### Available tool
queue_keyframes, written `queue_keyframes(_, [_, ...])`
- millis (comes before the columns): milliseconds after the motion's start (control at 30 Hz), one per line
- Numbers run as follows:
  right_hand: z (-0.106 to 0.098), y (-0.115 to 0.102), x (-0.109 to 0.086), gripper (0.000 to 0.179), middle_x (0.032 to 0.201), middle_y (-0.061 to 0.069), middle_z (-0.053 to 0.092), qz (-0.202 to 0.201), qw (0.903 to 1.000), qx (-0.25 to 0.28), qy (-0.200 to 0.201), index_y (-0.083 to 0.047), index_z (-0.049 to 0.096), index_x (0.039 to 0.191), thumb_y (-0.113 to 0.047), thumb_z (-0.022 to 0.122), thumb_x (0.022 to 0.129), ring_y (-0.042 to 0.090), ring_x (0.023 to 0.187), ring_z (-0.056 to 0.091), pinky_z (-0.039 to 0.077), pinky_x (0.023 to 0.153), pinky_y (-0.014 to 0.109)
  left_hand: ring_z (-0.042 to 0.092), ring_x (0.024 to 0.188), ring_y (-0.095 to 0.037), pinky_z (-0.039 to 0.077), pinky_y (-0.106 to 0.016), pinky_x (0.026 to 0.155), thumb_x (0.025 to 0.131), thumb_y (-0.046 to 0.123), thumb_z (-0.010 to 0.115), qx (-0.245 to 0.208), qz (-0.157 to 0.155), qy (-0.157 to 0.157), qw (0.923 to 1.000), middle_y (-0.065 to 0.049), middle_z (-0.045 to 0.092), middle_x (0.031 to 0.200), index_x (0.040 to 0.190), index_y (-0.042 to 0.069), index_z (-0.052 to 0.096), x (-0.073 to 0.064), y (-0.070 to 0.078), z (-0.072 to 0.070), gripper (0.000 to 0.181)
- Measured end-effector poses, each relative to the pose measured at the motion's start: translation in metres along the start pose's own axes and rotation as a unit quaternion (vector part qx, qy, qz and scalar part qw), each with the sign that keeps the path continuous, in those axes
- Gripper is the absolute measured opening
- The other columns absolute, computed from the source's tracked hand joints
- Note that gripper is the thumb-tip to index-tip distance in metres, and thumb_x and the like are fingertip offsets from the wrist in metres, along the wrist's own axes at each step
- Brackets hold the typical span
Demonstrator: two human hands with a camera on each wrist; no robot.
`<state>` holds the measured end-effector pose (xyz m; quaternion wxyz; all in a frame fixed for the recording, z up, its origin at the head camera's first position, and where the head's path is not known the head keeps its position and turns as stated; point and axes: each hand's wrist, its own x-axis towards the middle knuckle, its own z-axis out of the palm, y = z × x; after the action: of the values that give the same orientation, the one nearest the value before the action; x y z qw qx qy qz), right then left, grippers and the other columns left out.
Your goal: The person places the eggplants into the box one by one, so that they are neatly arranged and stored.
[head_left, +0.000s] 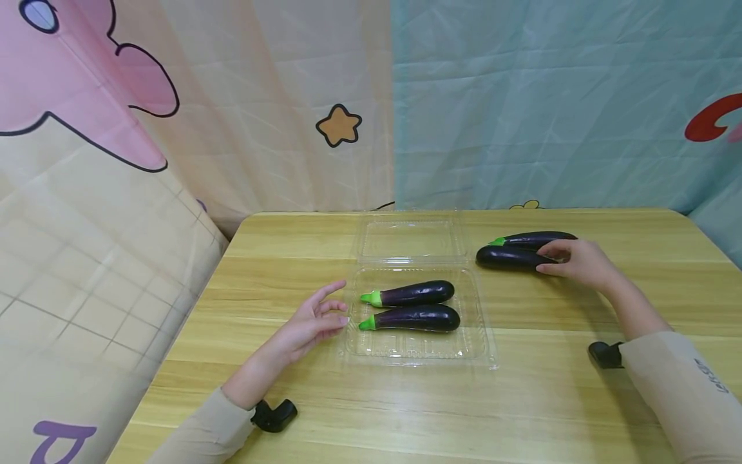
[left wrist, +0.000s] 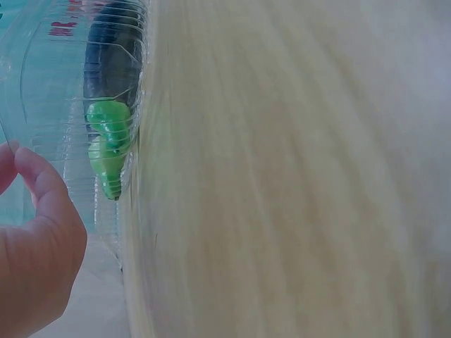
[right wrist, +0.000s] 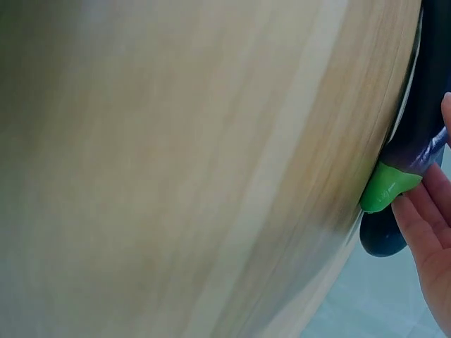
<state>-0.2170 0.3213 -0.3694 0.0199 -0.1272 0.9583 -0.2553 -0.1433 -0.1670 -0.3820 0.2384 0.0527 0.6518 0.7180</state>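
In the head view a clear plastic clamshell box (head_left: 417,351) lies with its lid folded back. Two eggplants rest side by side in its base: a rear eggplant (head_left: 417,294) and a front eggplant (head_left: 417,318), green stems pointing left. My left hand (head_left: 304,325) is at the box's left edge, fingers loosely spread, holding nothing. To the right of the box, my right hand (head_left: 580,261) pinches the stem end of an eggplant (head_left: 507,258), thumb on the near side. Its green cap (right wrist: 387,186) shows in the right wrist view. Another eggplant (head_left: 539,239) lies just behind.
The wooden table (head_left: 417,412) carries everything. The raised lid (head_left: 411,238) stretches toward the back edge. A printed curtain (head_left: 522,103) hangs behind the table. Dark wrist devices, left (head_left: 274,415) and right (head_left: 605,354), stick out at the sleeves.
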Motion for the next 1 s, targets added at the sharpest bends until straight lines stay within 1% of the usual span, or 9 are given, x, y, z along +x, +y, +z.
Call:
queue_keyframes(67, [0.0000, -0.0001, -0.0006, 0.038, 0.106, 0.024, 0.061, -0.004, 1.0000, 0.006, -0.001, 0.002, 0.062, 0.110, -0.025, 0.069, 0.084, 0.039, 0.096, 0.058, 0.047, 0.080, 0.051, 0.053, 0.077, -0.009, 0.048, -0.021, 0.072, 0.083, -0.005, 0.058, 0.000, 0.001, 0.000, 1.0000, -0.009, 0.046, 0.107, 0.148, 0.011, 0.020, 0.0001, 0.0001, 0.0000, 0.076])
queue_keyframes(167, [0.0003, 0.0001, -0.0011, 0.037, 0.101, 0.021, 0.062, -0.015, 0.9998, 0.009, -0.001, 0.002, 0.063, 0.109, -0.023, 0.070, 0.083, 0.038, 0.093, 0.059, 0.048, 0.078, 0.049, 0.053, 0.077, -0.009, 0.048, -0.021, 0.072, 0.083, -0.005, 0.058, -0.001, 0.001, -0.001, 1.0000, -0.009, 0.046, 0.107, 0.148, 0.010, 0.020, 0.0003, 0.0000, -0.0003, 0.077])
queue_keyframes(267, [0.0007, 0.0007, -0.0012, 0.039, 0.100, 0.020, 0.062, -0.018, 0.9997, 0.012, -0.011, 0.003, 0.062, 0.112, -0.022, 0.071, 0.082, 0.037, 0.092, 0.059, 0.049, 0.077, 0.047, 0.053, 0.077, -0.009, 0.048, -0.021, 0.072, 0.083, -0.005, 0.058, 0.000, 0.003, -0.001, 1.0000, -0.009, 0.046, 0.107, 0.148, 0.010, 0.019, 0.0003, 0.0000, -0.0002, 0.077])
queue_keyframes(400, [0.0008, 0.0004, -0.0021, 0.043, 0.102, 0.021, 0.062, -0.014, 0.9993, 0.025, -0.026, 0.003, 0.060, 0.116, -0.020, 0.071, 0.082, 0.037, 0.094, 0.059, 0.049, 0.078, 0.047, 0.053, 0.077, -0.009, 0.048, -0.021, 0.072, 0.084, -0.006, 0.057, -0.005, 0.007, -0.005, 0.9999, -0.008, 0.046, 0.106, 0.148, 0.008, 0.018, 0.0005, 0.0000, 0.0001, 0.076])
queue_keyframes(567, [0.0007, -0.0017, -0.0035, 0.043, 0.102, 0.019, 0.061, -0.012, 0.9985, 0.038, -0.037, 0.004, 0.059, 0.116, -0.018, 0.071, 0.082, 0.036, 0.094, 0.059, 0.050, 0.078, 0.045, 0.053, 0.077, -0.009, 0.048, -0.021, 0.072, 0.084, -0.007, 0.056, -0.008, 0.009, -0.006, 0.9999, -0.007, 0.047, 0.105, 0.147, 0.007, 0.018, 0.0007, -0.0005, 0.0002, 0.075])
queue_keyframes(1000, [0.0008, -0.0028, -0.0052, 0.044, 0.102, 0.016, 0.062, -0.001, 0.9976, 0.051, -0.047, 0.001, 0.060, 0.115, -0.024, 0.073, 0.080, 0.030, 0.092, 0.059, 0.050, 0.073, 0.033, 0.054, 0.077, -0.009, 0.048, -0.021, 0.071, 0.084, -0.007, 0.056, -0.007, 0.008, -0.003, 0.9999, -0.006, 0.048, 0.104, 0.148, 0.007, 0.018, 0.0012, 0.0006, 0.0009, 0.075])
